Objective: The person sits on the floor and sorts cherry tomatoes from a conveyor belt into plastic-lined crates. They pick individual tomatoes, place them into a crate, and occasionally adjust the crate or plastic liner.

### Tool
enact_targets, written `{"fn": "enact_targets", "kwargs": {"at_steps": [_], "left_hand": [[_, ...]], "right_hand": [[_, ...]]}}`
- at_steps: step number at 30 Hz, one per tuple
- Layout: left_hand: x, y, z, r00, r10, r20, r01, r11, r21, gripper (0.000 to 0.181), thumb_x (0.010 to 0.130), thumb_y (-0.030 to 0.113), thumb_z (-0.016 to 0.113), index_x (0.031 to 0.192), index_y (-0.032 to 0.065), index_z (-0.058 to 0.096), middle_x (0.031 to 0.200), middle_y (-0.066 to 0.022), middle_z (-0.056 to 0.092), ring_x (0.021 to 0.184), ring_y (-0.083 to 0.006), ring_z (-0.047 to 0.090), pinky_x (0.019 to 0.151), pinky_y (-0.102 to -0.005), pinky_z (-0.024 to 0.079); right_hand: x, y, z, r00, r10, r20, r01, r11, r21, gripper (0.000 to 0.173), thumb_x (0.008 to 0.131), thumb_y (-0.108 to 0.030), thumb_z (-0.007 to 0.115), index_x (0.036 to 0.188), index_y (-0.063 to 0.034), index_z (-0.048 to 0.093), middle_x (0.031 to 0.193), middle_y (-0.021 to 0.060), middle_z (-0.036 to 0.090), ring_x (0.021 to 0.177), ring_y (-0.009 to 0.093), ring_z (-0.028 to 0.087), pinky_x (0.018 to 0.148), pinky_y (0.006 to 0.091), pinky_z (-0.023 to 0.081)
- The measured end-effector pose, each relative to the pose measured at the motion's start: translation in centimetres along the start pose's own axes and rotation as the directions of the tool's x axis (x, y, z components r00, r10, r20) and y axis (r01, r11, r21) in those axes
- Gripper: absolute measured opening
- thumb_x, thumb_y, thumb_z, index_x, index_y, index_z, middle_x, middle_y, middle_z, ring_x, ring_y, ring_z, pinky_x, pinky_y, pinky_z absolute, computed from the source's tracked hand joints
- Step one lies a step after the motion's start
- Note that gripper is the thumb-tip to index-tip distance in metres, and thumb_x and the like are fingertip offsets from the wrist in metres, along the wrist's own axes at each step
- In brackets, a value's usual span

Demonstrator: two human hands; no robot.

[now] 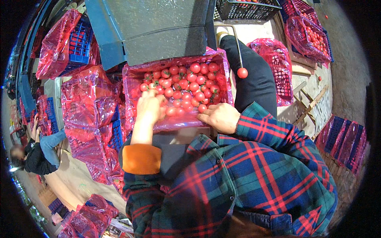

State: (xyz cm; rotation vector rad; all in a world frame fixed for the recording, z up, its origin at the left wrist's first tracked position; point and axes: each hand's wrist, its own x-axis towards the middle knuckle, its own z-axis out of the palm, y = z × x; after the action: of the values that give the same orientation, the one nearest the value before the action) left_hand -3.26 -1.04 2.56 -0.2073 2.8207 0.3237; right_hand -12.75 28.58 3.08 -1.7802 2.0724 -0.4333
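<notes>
A crate lined with pink plastic film (175, 125) stands before me, holding many red cherry tomatoes (193, 86), some with green calyxes. My left hand (150, 107) reaches into its near left part, with the fingers down among the tomatoes. The fingertips are partly hidden and blurred, so a hold on a tomato cannot be made out. At the near right side, my right hand (220, 117) lies over the film at the rim. Its curled fingers are close to one tomato, and whether they pinch the film is unclear.
A metal chute (163, 32) overhangs the crate's far side. Right of it, a bent rod ends in a red ball (242, 73). Film-wrapped crates (89, 98) are stacked at left; a black crate (247, 10) stands beyond. Another person (41, 154) sits far left.
</notes>
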Motion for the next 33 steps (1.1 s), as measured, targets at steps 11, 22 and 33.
{"fn": "enact_targets", "kwargs": {"at_steps": [11, 22, 33], "left_hand": [[1.0, -2.2, -1.8, 0.864, -0.157, -0.478, 0.092, 0.983, -0.156, 0.051, 0.088, 0.004, 0.069, 0.137, 0.0071, 0.06, 0.14, -0.0194, 0.055, 0.119, -0.0378, 0.06, 0.103, -0.0452, 0.051], [-0.2, -4.5, -4.8, 0.798, -0.217, -0.563, 0.118, 0.971, -0.208, 0.035, 0.086, 0.004, 0.07, 0.121, 0.0033, 0.069, 0.121, -0.0175, 0.068, 0.111, -0.0382, 0.063, 0.099, -0.0449, 0.05], [-1.4, -4.4, -5.7, 0.849, -0.22, -0.481, 0.082, 0.953, -0.291, 0.032, 0.086, 0.002, 0.069, 0.117, 0.0004, 0.07, 0.115, -0.0215, 0.069, 0.109, -0.0398, 0.066, 0.097, -0.0444, 0.052]], "right_hand": [[1.1, 0.2, -1.7, 0.991, 0.047, -0.122, -0.022, 0.981, 0.195, 0.033, 0.084, -0.029, 0.07, 0.107, -0.0052, 0.067, 0.103, 0.0149, 0.065, 0.101, 0.035, 0.065, 0.084, 0.0481, 0.056], [6.2, 2.3, 0.6, 0.901, 0.405, 0.153, -0.368, 0.903, -0.221, 0.049, 0.087, -0.037, 0.069, 0.136, -0.0306, 0.066, 0.158, 0.0174, 0.037, 0.136, 0.04, 0.044, 0.097, 0.0552, 0.052], [1.6, -0.4, -0.6, 0.983, 0.086, 0.164, -0.113, 0.98, 0.165, 0.044, 0.093, -0.041, 0.064, 0.125, -0.012, 0.064, 0.11, 0.0146, 0.069, 0.102, 0.035, 0.069, 0.088, 0.054, 0.054]]}}
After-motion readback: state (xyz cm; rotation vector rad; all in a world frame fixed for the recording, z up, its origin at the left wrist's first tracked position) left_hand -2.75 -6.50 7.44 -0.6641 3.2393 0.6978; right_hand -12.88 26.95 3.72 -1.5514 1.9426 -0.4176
